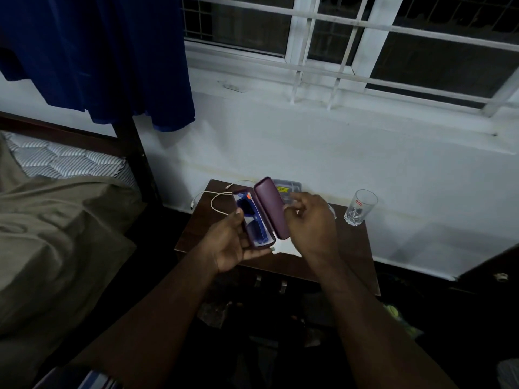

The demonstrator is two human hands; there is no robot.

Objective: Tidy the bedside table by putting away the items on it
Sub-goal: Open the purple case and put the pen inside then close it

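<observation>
Above the brown bedside table (348, 254) I hold a purple glasses case (271, 206) with its lid swung up. Blue sunglasses (251, 217) lie in the lower half. My left hand (233, 242) grips that lower half from the left and underneath, thumb on its rim. My right hand (311, 223) is behind the raised lid, fingers loosely curled beside it; whether they touch the lid I cannot tell. On the table lie a white cable (217, 200), a clear plastic box with a yellow label (289, 189) and a white paper (286, 249).
A clear drinking glass (359, 207) stands at the table's back right corner. A bed with an olive sheet (56, 220) and dark frame sits to the left. A white wall and barred window (337, 51) are behind. Blue cloth (98, 51) hangs above left.
</observation>
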